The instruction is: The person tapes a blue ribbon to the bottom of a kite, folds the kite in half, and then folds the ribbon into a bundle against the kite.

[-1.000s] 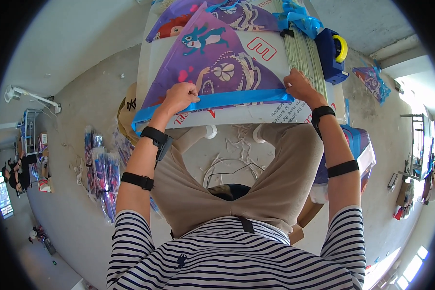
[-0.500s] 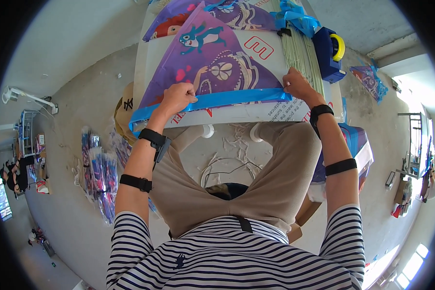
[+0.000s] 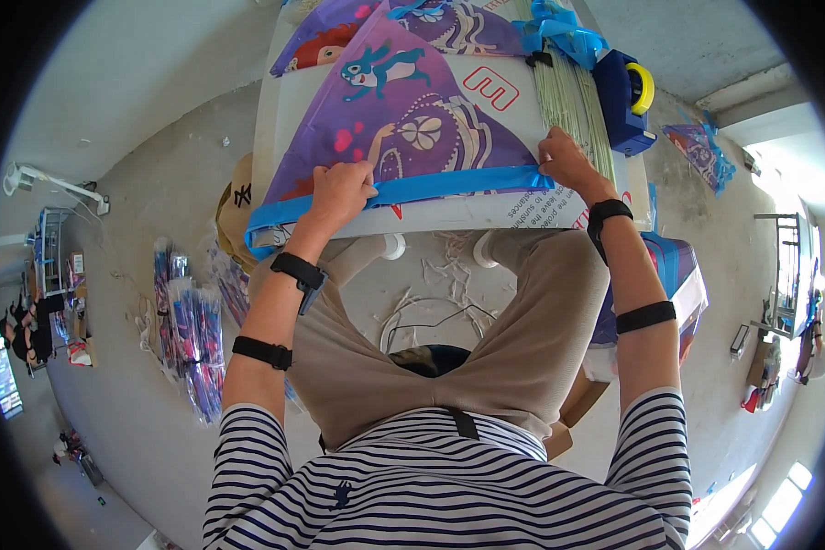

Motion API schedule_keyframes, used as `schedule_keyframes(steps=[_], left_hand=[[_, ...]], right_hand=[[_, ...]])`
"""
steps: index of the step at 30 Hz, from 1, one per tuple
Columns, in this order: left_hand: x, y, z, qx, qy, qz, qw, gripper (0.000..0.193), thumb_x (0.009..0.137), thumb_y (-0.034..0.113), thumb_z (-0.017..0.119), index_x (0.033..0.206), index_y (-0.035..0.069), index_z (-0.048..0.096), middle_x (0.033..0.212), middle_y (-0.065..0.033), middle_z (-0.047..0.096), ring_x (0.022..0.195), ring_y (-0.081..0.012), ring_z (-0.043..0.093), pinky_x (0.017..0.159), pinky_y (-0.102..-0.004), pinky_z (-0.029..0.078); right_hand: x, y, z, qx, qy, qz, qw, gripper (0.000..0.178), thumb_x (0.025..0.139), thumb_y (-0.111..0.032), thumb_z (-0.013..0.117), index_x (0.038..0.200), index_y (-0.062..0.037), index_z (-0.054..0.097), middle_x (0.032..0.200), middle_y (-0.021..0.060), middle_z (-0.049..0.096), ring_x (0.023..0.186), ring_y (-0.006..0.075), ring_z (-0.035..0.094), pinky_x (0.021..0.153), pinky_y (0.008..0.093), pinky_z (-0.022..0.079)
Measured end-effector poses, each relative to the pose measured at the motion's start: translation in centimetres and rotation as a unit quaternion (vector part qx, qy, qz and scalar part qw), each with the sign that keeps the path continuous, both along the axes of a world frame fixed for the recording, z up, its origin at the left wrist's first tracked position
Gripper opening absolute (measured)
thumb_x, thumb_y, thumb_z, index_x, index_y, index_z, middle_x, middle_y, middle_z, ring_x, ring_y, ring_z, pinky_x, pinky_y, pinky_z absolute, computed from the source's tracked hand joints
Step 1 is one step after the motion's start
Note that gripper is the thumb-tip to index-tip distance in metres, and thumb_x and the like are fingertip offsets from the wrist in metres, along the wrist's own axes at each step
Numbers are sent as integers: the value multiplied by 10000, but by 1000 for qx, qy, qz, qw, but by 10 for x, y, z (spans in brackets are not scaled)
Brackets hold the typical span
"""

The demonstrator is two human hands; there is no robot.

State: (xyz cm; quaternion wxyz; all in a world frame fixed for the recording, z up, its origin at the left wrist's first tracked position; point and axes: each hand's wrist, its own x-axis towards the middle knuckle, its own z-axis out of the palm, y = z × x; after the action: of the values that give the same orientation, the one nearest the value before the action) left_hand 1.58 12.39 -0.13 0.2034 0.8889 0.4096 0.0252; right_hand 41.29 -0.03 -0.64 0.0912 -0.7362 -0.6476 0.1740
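A purple triangular kite (image 3: 339,119), printed with a blue animal and a figure in a dress, lies on a white printed box (image 3: 486,218) in front of me. Along its near edge runs a blue strip (image 3: 449,185), whose left end hangs past the box's corner. My left hand (image 3: 341,194) pinches this strip left of the middle, thumb pointing right. At the strip's right end my right hand (image 3: 568,165) grips it between thumb and fingers, close to the kite's right corner.
A bundle of thin pale rods (image 3: 568,101) lies right of the kite, under tangled blue ribbon (image 3: 564,32). Beyond stands a dark blue tape dispenser (image 3: 623,105) with a yellow roll. Another kite (image 3: 316,50) lies behind. Wrapped bundles (image 3: 192,321) and pale scraps (image 3: 449,266) are on the floor.
My left hand has shifted slightly right and nearer to me along the blue strip, its forearm turning a little. The right hand holds its place at the strip's right end.
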Motion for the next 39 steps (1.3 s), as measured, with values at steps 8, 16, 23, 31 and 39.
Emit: schedule_keyframes(steps=[8, 16, 23, 31, 39], left_hand=[[12, -19, 0, 261, -50, -13, 964, 121, 793, 111, 758, 856, 110, 656, 865, -61, 637, 861, -273, 645, 814, -467, 395], [10, -54, -18, 310, -31, -71, 948, 132, 762, 73, 665, 892, 97, 669, 866, -43, 585, 834, -215, 637, 690, -375, 442], [6, -67, -22, 336, -38, -60, 939, 243, 787, 64, 671, 1024, 39, 720, 912, -31, 566, 887, -195, 614, 777, -365, 446], [7, -69, -22, 318, -63, -51, 945, 341, 789, 65, 639, 1127, 41, 670, 943, -44, 561, 928, -213, 613, 785, -371, 472], [5, -69, -22, 307, -72, -50, 948, 335, 779, 32, 636, 1111, 34, 676, 963, -55, 563, 930, -235, 614, 749, -373, 498]], right_hand=[[-14, -8, 0, 57, -16, -40, 997, 158, 735, 11, 644, 866, -75, 667, 1025, 166, 595, 1040, 389, 604, 877, 468, 504], [-32, -18, -2, 65, -42, -41, 996, 185, 798, 31, 569, 913, -87, 651, 945, 156, 614, 971, 390, 625, 828, 464, 512], [-104, -24, 5, 207, -231, -29, 950, 130, 742, -43, 639, 872, -47, 631, 955, 93, 611, 975, 300, 602, 806, 429, 485], [-197, -48, -20, 157, -119, -22, 980, 855, 923, -525, 641, 1524, 15, 361, 1614, 198, 315, 1527, 365, 235, 1231, 566, 162], [-141, -70, -35, 61, -160, -134, 976, 896, 972, -592, 522, 1552, 50, 288, 1648, 234, 230, 1549, 367, 171, 1236, 594, 69]])
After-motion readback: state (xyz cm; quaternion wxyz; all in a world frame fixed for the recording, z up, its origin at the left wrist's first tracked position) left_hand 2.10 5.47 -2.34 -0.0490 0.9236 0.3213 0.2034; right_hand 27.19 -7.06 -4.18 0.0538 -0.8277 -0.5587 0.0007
